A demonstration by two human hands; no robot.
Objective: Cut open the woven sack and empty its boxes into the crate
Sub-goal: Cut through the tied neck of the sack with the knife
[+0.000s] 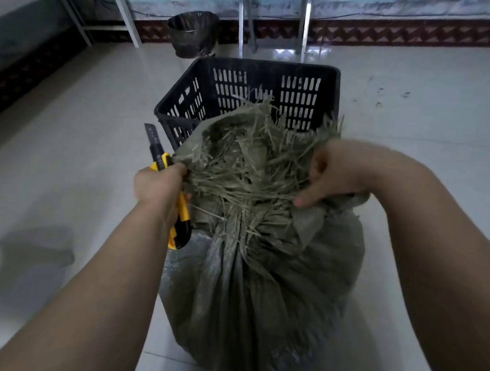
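Note:
A grey-green woven sack (260, 295) stands upright on the floor in front of me, its neck bunched and its top frayed into loose strands. My left hand (159, 181) grips a yellow and black utility knife (182, 210) with the blade extended away from me, and its fingers also pinch the sack's left top edge. My right hand (333, 173) holds the frayed top edge on the right side. Just behind the sack stands a black slotted plastic crate (273, 72). No boxes are visible.
A dark waste bin (193, 34) lined with a bag stands behind the crate by the wall. Metal table legs (125, 11) rise at the back left and a metal frame (305, 25) at the back centre. The floor is glossy pale tile.

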